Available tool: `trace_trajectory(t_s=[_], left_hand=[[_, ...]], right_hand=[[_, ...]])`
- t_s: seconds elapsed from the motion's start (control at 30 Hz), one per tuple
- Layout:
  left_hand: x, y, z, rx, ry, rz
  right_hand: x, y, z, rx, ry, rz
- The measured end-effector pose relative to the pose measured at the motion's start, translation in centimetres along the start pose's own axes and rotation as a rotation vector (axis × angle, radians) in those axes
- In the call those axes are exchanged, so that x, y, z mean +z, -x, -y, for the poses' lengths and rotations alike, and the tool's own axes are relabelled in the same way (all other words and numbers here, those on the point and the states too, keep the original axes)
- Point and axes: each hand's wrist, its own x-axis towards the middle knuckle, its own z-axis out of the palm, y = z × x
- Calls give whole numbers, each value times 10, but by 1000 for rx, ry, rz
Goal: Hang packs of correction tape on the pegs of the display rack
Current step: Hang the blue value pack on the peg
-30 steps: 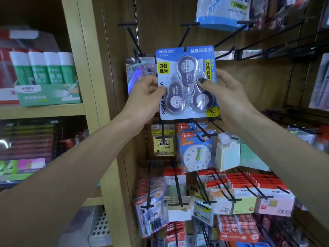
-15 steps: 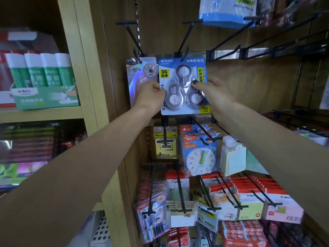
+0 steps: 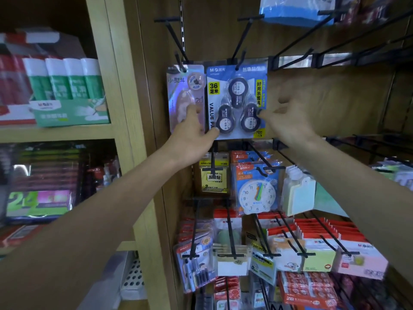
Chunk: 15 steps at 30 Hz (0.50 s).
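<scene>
Both hands (image 3: 192,133) off one hung pack (image 3: 237,101)

Head view, my two hands raised to the display rack (image 3: 312,90). The blue correction tape pack (image 3: 237,101), three dispensers in its blister, hangs from a black peg (image 3: 240,61) through its top hole. Left of this pack hangs a pink single pack (image 3: 186,97). My left hand (image 3: 192,137) touches the blue pack's lower left corner with its thumb; my right hand (image 3: 288,121), fingers spread, has a fingertip at its right edge. Below the blue pack hangs a clock card (image 3: 257,191).
</scene>
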Motion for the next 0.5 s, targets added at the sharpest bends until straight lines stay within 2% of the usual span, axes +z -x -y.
trace_trajectory(t_s=[0.13,0.2,0.27,0.33,0.4,0.5], left_hand=[[-2,33,4,60,92,-96],[1,56,11,165,138,-231],[6,86,24,283,89,-381],[18,122,43,300,15,-450],[37,159,66,230,-9,-430],[75,208,111,60,-3,-288]], right_hand=[[-12,43,-1,-132,-50,-35],[-14,75,-3,-208,-136,-61],[-13,109,-9,-277,-226,-93],[-7,144,-22,-307,-275,-87],[5,179,-45,-268,-315,-34],[34,230,-95,-112,-329,88]])
